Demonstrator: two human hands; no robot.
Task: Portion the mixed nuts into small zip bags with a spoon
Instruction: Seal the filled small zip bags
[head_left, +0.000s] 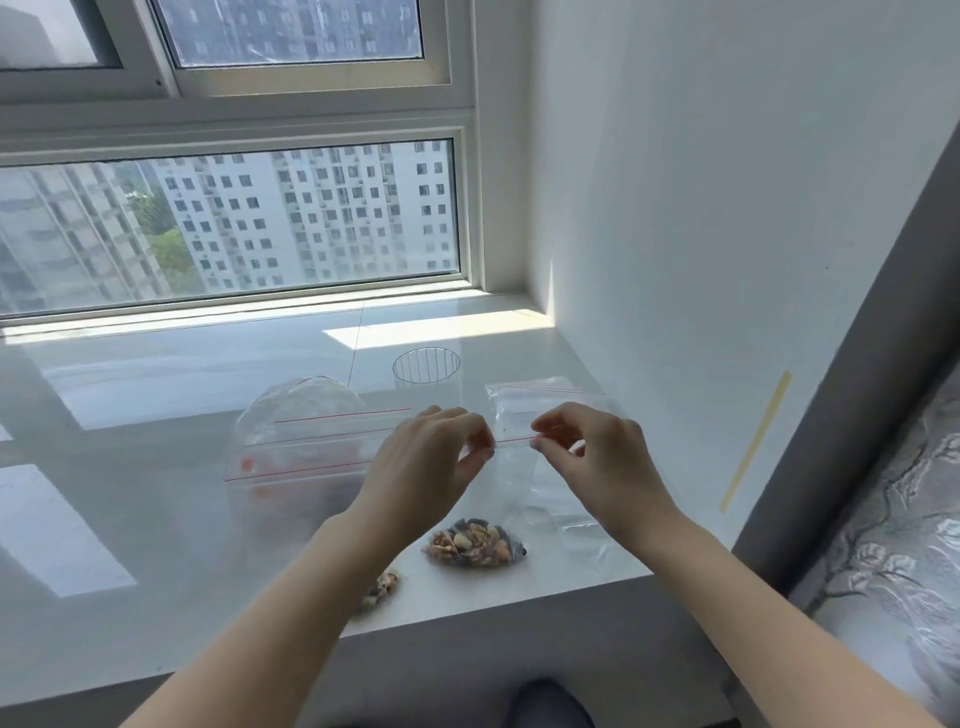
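Two bare forearms, no sleeves — left grip (434, 457), right grip (592, 452)

Both hands pinch the red zip strip of a small bag (511, 467) above a white sill (156, 519): the left hand (431, 467) at its left end, the right hand (597, 457) at its right. Nuts (475, 543) fill the bag's bottom, which rests on the sill. A large bag (306, 441) lies to the left, a glass (427, 371) stands behind, and empty bags (540, 405) lie near the wall.
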